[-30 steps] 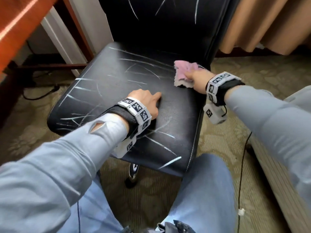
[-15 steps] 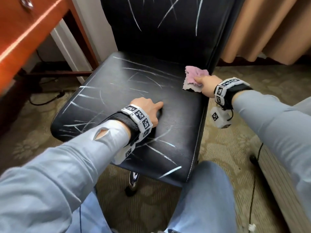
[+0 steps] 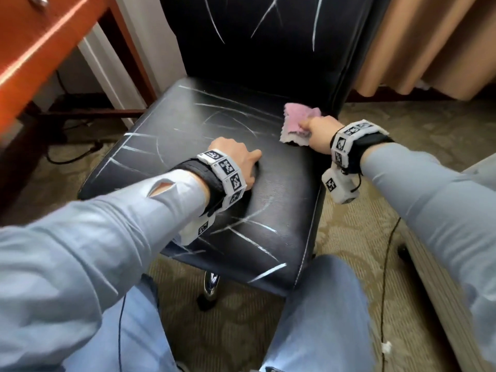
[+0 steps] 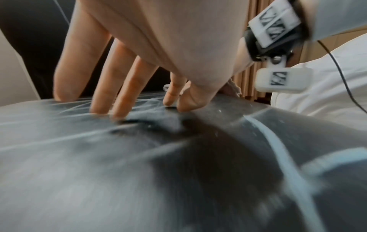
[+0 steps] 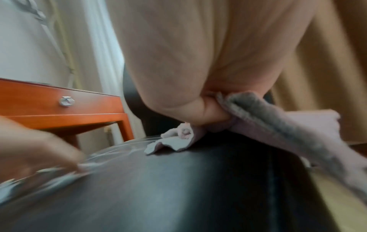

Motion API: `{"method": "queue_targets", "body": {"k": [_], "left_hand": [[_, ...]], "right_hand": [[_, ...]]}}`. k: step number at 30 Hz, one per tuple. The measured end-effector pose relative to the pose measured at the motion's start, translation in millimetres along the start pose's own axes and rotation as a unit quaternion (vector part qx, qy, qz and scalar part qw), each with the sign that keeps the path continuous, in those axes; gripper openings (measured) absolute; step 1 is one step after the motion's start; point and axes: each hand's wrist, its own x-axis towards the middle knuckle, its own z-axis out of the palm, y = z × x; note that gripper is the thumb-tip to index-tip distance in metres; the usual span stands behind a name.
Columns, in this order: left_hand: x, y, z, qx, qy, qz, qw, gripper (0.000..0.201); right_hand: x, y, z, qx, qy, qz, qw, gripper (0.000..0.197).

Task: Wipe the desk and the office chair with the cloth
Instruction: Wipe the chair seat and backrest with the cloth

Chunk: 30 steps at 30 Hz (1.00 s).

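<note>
A black office chair (image 3: 209,140) with white scratch-like streaks on seat and backrest stands in front of me. My right hand (image 3: 318,132) grips a crumpled pink cloth (image 3: 298,122) and holds it against the seat's far right corner. In the right wrist view the cloth (image 5: 278,124) is bunched in the curled fingers and trails over the seat edge. My left hand (image 3: 239,159) presses down on the middle of the seat; the left wrist view shows its fingers (image 4: 103,75) straight and spread, tips on the leather (image 4: 139,172). The orange wooden desk (image 3: 40,47) stands at the upper left.
Beige curtains (image 3: 429,44) hang behind the chair on the right. Patterned carpet (image 3: 349,224) lies around the chair, with black cables (image 3: 386,264) trailing across it. A pale bed edge (image 3: 442,291) runs along the right. My knees (image 3: 322,318) are close to the seat's front edge.
The right hand has slid the cloth inward and a little toward me from the seat's far right corner. The left hand has stayed pressed on the seat.
</note>
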Motion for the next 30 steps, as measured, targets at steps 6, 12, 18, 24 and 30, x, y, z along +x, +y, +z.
{"method": "queue_targets", "body": {"k": [6, 12, 18, 24, 30], "left_hand": [[30, 13, -12, -0.065, -0.039, 0.054, 0.996, 0.069], [33, 20, 5, -0.051, -0.036, 0.046, 0.997, 0.071], [40, 11, -11, -0.088, -0.069, 0.056, 0.992, 0.072], [43, 8, -5, -0.089, -0.059, 0.062, 0.992, 0.070], [40, 5, -5, -0.107, -0.060, 0.055, 0.991, 0.067]], "right_hand": [[8, 9, -2, 0.013, 0.019, -0.029, 0.999, 0.047], [15, -3, -2, 0.008, -0.001, 0.001, 1.000, 0.054], [21, 8, -1, 0.028, 0.006, -0.048, 0.998, 0.050], [17, -6, -2, 0.013, 0.005, -0.024, 1.000, 0.044], [15, -16, 8, 0.047, -0.007, -0.119, 0.992, 0.047]]}}
